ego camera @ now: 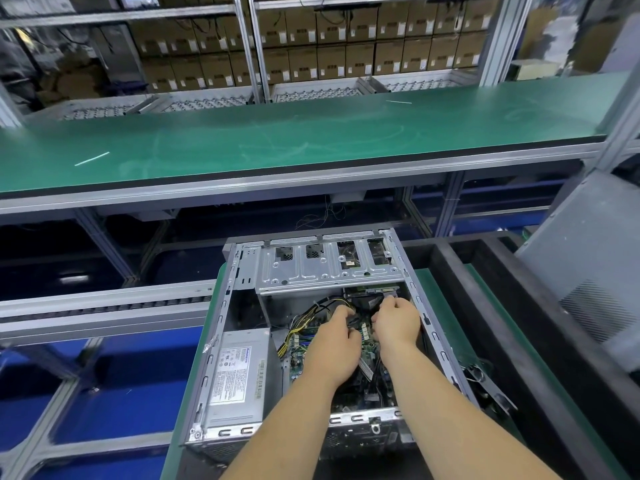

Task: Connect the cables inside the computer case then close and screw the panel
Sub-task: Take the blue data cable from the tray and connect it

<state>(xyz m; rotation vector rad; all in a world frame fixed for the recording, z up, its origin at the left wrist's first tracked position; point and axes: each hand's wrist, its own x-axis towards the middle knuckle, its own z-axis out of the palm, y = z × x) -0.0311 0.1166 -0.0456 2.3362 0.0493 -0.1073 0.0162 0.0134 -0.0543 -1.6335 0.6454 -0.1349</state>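
Grey computer case (228, 341) lying open; yellow-black cables (304, 317) tangled inside

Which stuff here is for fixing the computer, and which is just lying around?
For the job:
computer case
cables
left hand
right hand
grey side panel, leaning on the right

Just lying about:
white strips on the green shelf
cardboard boxes behind

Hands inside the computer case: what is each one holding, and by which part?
Both the left hand and right hand curl around dark cables above the motherboard; the exact grip points are hidden.
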